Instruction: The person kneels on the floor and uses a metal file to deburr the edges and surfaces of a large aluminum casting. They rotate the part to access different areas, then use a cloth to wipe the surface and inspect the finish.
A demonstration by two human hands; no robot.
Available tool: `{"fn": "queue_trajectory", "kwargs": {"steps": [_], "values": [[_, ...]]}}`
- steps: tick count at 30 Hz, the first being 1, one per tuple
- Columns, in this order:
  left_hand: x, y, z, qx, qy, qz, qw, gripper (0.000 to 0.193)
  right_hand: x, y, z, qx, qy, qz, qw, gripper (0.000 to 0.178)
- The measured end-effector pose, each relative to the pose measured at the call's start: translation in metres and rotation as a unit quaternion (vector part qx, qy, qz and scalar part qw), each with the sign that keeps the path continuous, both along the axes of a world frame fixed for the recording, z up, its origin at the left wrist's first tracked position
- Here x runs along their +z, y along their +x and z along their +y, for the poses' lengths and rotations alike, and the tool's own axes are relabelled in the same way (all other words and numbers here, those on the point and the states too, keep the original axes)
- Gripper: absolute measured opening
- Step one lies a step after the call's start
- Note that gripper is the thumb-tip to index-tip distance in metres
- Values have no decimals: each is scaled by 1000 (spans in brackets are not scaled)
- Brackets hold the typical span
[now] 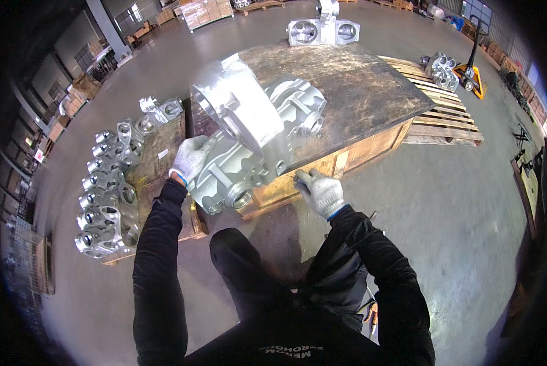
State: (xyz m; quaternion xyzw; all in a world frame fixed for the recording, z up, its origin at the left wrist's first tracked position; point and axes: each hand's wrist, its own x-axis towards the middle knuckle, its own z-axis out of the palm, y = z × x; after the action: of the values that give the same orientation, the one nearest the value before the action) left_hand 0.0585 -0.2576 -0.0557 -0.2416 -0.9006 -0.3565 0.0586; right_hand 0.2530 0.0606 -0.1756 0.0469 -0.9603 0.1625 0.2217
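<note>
Hidden: the left hand's fingertips slip behind the casting's flank, so how far they curl can't be made out; the right hand's palm faces down, its grip is hard to read.
Left hand [190, 157]: white work glove, pressed flat against the left side of the big aluminium casting [255, 137], fingers spread rather than fisted, bracing it.
Right hand [320, 191]: gloved, fingers loosely bent, resting at the near edge of the wooden crate top [359, 91] just right of the casting's lower end; whether it pinches anything, I cannot tell.
Casting: tilted, lying on the crate's near-left corner, its lower bore hanging out over the edge toward the person.
Left side: a row of smaller silver castings [106, 201] packed on a low pallet, near the left arm.
Far edge: another grey casting [322, 29] sits at the crate's back.
Right: bare wooden pallet [447, 119], a few more parts [441, 70] and a yellow pallet jack [473, 73], small and bent by the lens.
</note>
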Motion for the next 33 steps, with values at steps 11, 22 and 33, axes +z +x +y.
{"fn": "queue_trajectory", "kwargs": {"steps": [11, 22, 33], "values": [[-7, -10, -5, -28, 2, -57, 998, 34, -20, -59, 12, -11, -40, -60, 997, 30], [2, 1, 4, 0, -43, -24, 999, 31, 19, -32, -50, -82, -138, -95, 983, 32], [-3, -4, -2, -4, -22, -48, 999, 33, -7, -42, -36, -126, -319, -168, 924, 48]]}}
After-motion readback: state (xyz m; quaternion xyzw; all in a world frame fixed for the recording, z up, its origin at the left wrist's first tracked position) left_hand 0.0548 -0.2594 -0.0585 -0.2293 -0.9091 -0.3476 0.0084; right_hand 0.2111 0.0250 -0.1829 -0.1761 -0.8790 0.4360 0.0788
